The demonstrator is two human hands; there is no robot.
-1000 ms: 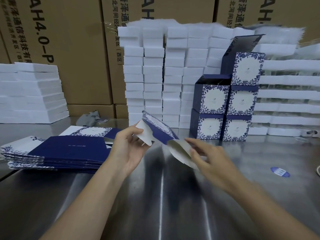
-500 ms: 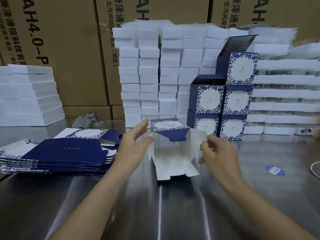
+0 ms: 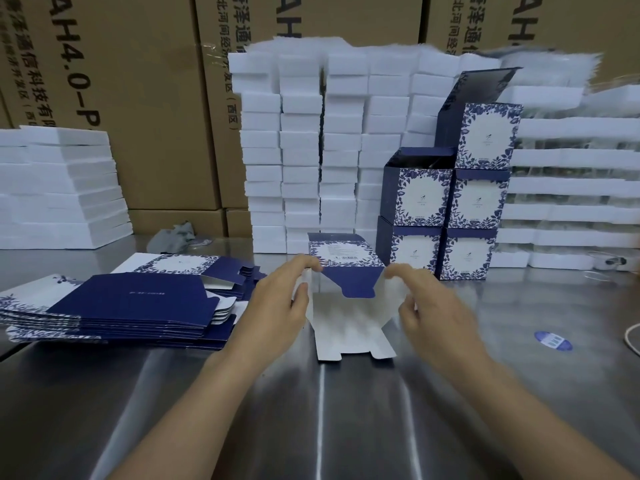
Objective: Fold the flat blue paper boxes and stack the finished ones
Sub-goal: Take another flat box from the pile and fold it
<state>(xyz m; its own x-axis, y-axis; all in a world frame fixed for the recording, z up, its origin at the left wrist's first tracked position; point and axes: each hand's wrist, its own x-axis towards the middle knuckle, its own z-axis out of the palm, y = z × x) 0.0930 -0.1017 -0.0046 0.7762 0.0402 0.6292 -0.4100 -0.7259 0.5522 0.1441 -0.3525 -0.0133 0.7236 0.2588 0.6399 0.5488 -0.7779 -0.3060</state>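
Note:
A half-opened blue paper box (image 3: pixel 346 292) stands on the steel table (image 3: pixel 311 410) in front of me, its white inside and bottom flaps facing me. My left hand (image 3: pixel 280 306) grips its left wall, thumb inside. My right hand (image 3: pixel 426 306) pinches the right side flap. To the left lies a pile of flat blue boxes (image 3: pixel 131 306). Behind and to the right, several finished blue floral boxes (image 3: pixel 450 209) are stacked in two columns, the top one with its lid up.
White foam blocks are stacked behind the box (image 3: pixel 311 150), at far left (image 3: pixel 59 185) and at right (image 3: pixel 571 185). Brown cartons (image 3: pixel 138 98) form the back wall. A blue oval sticker (image 3: pixel 553 340) and a white cord (image 3: pixel 632 337) lie at right.
The flat box has been opened into a square tube and set upright on the table. Both hands moved to its side walls, with the bottom flaps now spread toward me.

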